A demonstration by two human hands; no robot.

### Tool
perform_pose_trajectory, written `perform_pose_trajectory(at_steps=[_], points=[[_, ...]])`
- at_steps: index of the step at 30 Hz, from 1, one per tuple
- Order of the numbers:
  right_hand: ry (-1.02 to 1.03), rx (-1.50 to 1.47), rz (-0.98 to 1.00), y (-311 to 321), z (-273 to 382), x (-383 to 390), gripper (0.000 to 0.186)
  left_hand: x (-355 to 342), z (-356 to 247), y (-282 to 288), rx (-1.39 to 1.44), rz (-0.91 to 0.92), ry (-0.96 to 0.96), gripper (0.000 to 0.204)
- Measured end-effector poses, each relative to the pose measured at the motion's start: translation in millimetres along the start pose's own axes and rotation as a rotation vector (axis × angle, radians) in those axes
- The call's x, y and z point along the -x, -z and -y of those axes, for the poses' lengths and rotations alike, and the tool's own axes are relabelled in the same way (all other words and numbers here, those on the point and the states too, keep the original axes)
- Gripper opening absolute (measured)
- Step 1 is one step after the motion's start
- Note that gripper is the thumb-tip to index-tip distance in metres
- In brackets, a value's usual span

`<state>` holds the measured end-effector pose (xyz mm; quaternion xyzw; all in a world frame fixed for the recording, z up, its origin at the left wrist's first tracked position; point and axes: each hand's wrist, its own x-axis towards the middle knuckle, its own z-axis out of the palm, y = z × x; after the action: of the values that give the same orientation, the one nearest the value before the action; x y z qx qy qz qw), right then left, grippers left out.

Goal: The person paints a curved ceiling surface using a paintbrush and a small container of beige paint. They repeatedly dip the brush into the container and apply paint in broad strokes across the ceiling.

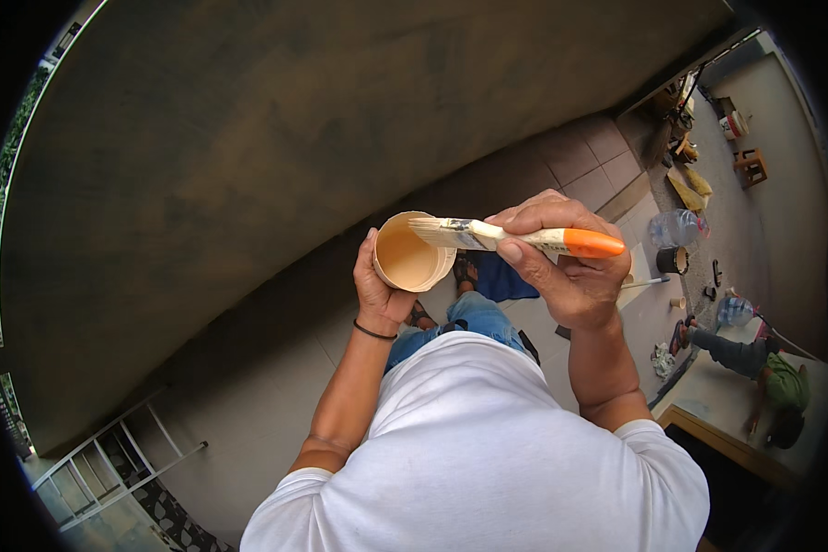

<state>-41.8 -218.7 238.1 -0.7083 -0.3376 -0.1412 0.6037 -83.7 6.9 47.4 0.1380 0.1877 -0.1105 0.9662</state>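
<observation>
My left hand is wrapped round the side of a round tub with cream-coloured paint inside. In my right hand is a paintbrush with a white and orange handle, pinched between thumb and fingers. The brush lies nearly level, its pale bristles over the right part of the tub's mouth. Whether the bristles touch the rim I cannot tell. Dark smears mark the ferrule. A broad dark brown wall with patchy colour rises in front of me.
At the lower left stands a metal ladder. To the right are a large clear water bottle, a black pot, a wooden stool and a white bucket. Another person is at the far right. Blue cloth lies near my feet.
</observation>
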Motion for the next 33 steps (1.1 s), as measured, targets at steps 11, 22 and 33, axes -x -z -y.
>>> perform_pose_trajectory(at_steps=[11, 22, 33], points=[[-0.133, 0.034, 0.413, -40, -20, -5, 0.016, 18, 3, -8, 0.007, 0.033, -0.099, 0.054], [-0.201, 0.166, 0.479, -51, -33, 5, 0.018, 21, 5, -11, -0.007, -0.044, -0.124, 0.05], [-0.259, -0.044, 0.184, -35, -23, 2, 0.017, 26, 2, -19, -0.045, -0.034, -0.123, 0.056]])
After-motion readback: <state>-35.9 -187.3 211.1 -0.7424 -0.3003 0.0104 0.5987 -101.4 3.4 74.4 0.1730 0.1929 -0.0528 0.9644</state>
